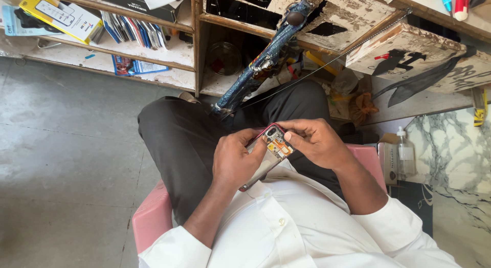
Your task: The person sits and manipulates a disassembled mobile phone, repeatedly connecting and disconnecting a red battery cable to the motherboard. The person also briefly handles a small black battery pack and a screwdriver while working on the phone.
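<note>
A: In the head view, where is the phone (268, 153) held?

B: It is held over the lap, just in front of the white shirt (302, 222), between both hands. Its back is off, and an orange board is exposed near the top end.

A: How is its long axis laid?

B: It runs on a slant, from the lower end near the shirt up and away toward the knees. The top end is pointed at the shelves (153, 48).

A: How is the left hand (236, 160) set?

B: It is closed around the phone's lower body, the edge gripped by curled fingers.

A: And the right hand (316, 141)?

B: It is laid on the top end from the right, thumb pressed at the board. It is probably pinching the frame; the fingertips are hidden, so that is not certain.

A: Which hand is nearer the exposed board?

B: The right one; the board lies just left of its thumb.
</note>
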Demonstrator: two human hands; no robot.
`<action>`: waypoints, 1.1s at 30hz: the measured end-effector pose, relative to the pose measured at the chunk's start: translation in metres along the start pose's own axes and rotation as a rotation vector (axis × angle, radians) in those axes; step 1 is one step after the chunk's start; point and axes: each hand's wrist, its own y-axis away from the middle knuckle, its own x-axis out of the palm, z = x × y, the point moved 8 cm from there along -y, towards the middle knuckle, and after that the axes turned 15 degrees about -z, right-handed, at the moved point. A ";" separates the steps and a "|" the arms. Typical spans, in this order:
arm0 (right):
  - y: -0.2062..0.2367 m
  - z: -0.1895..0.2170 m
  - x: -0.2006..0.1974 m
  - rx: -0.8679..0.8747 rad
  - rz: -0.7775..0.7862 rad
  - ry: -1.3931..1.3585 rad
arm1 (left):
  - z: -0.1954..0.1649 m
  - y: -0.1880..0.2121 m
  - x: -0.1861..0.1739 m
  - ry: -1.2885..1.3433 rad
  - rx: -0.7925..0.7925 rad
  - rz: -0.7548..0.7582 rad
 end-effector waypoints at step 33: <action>-0.002 -0.001 0.012 0.054 -0.039 -0.073 | -0.005 -0.003 0.001 0.048 0.014 -0.029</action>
